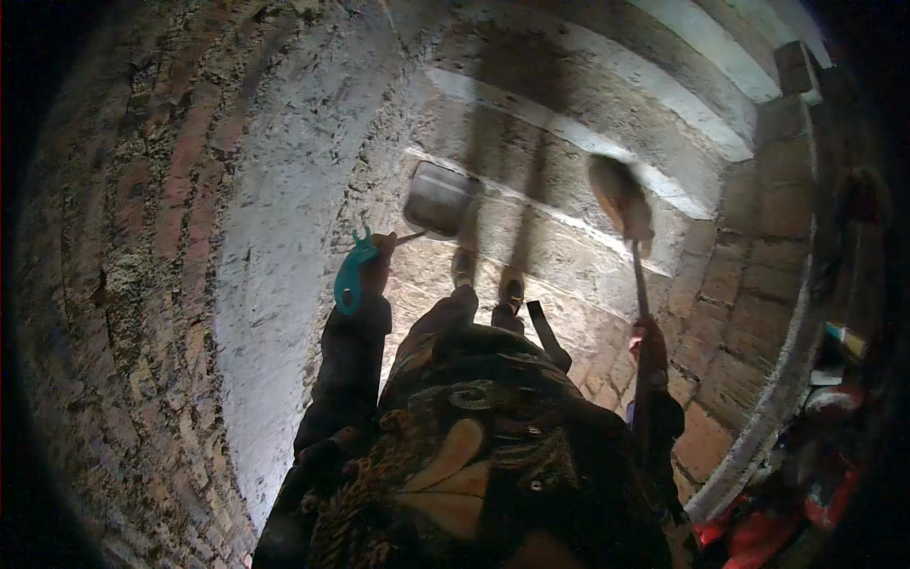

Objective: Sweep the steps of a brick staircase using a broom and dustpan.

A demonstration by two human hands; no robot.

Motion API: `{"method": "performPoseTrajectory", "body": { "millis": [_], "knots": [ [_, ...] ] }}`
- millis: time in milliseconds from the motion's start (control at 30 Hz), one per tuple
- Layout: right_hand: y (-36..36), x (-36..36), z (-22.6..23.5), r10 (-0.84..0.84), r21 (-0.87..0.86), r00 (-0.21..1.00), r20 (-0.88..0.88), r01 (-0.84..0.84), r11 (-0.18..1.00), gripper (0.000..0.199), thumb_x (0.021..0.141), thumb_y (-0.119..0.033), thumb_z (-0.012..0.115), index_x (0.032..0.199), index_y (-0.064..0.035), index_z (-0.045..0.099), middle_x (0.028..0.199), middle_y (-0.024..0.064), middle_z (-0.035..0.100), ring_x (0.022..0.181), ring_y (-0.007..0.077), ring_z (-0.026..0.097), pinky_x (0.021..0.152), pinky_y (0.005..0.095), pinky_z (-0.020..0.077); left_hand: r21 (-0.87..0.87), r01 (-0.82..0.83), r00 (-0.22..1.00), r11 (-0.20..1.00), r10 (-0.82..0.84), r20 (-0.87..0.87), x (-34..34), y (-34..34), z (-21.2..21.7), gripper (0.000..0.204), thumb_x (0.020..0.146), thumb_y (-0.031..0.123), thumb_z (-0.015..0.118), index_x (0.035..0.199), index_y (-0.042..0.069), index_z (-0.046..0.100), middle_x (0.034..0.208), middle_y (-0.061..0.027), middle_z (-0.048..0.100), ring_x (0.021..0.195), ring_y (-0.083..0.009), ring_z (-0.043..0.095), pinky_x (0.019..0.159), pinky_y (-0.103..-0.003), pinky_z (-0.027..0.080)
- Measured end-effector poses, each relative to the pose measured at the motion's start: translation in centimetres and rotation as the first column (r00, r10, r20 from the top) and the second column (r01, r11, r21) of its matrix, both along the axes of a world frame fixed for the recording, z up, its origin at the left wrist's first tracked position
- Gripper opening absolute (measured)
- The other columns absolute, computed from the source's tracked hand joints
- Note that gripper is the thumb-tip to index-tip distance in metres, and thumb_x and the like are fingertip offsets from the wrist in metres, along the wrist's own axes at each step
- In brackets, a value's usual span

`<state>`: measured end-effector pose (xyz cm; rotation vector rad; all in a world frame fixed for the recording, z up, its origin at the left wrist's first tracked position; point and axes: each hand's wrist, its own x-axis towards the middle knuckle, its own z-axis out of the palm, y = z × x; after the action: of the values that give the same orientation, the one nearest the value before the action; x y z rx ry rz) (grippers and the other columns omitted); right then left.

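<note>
1. Two hands in view: left hand [377,266] raised beside the plastered wall [284,237], right hand [647,339] lower, over the steps [569,171].
2. One dustpan [438,199]: grey metal tray, rectangular with rounded corners, joined by a thin neck to a teal plastic handle [351,275]; held out in front of the body, tray above the steps and just beside the wall.
3. Left hand closed in a fist around the teal handle.
4. One brush [621,199]: pale, rounded head, blurred, on a thin dark stick; head well right of the dustpan, apart from it.
5. Right hand wrapped around the stick's lower end.
6. Two shoes [485,275] below the dustpan, on a step.
7. One brick wall [114,284] at far left.
</note>
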<state>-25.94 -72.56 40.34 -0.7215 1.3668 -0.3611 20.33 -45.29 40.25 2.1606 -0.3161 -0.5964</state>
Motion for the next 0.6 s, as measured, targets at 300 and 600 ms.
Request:
{"method": "performPoseTrajectory", "body": {
  "millis": [300, 600],
  "knots": [
    [-0.6, 9.7, -2.4, -0.457, 0.807, 0.730, 0.508, -0.218, 0.549, 0.024, 0.082, -0.039, 0.045, 0.069, -0.0185, 0.042, 0.052, -0.0070, 0.038, 0.042, 0.0058, 0.038, 0.036, 0.0217, 0.0323, -0.034, -0.024, 0.995, 0.999, 0.021, -0.099, 1.3, 1.4, 0.1, 0.019, 0.078, 0.023, 0.056, 0.076, 0.004, 0.057, 0.068, -0.0009, 0.053, 0.068, -0.0133, 0.050, 0.060, -0.028, 0.039],
    [1.3, 20.7, -3.0, -0.145, 0.623, 0.862, 0.486, -0.225, 0.749, 0.031, 0.080, -0.033, 0.051, 0.087, -0.0030, 0.048, 0.062, 0.0034, 0.048, 0.045, 0.0079, 0.043, 0.037, 0.0182, 0.0392, -0.450, -0.279, 0.927, 0.849, 0.115, -0.358, 1.7, 2.0, -2.7, 0.017, 0.077, 0.021, 0.056, 0.072, 0.005, 0.054, 0.058, -0.0012, 0.047, 0.050, -0.0098, 0.044, 0.046, -0.024, 0.038]
  ]
}}
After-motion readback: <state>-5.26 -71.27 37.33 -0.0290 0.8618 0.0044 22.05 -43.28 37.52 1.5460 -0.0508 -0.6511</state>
